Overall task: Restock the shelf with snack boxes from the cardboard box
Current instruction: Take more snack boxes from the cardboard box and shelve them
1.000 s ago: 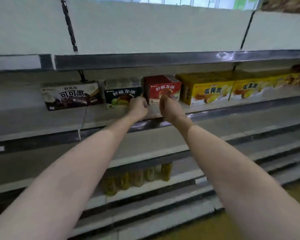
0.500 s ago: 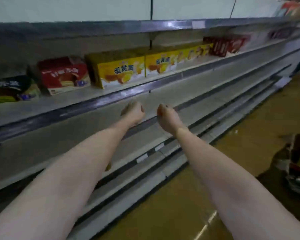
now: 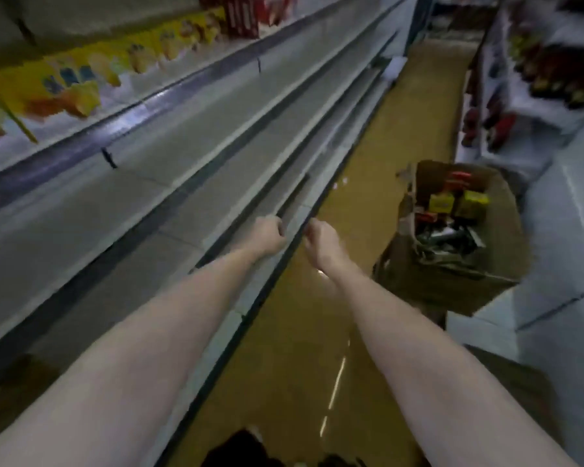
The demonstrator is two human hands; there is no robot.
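Head view, cardboard box (image 3: 452,227) right of empty right hand (image 3: 321,241)

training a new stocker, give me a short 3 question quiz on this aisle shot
1. True or false: the left hand is carrying a snack box.
2. Where does the cardboard box stand?
A. on the top shelf
B. on the floor, to the right of the hands
C. under the left arm
3. Fill in: the boxes nearest the camera on the stocked shelf are mostly ___ in colour.

Key:
1. False. Both the left hand and the right hand have curled fingers and hold nothing.
2. B. It is open on the floor, with snack boxes inside.
3. Yellow, the yellow boxes.
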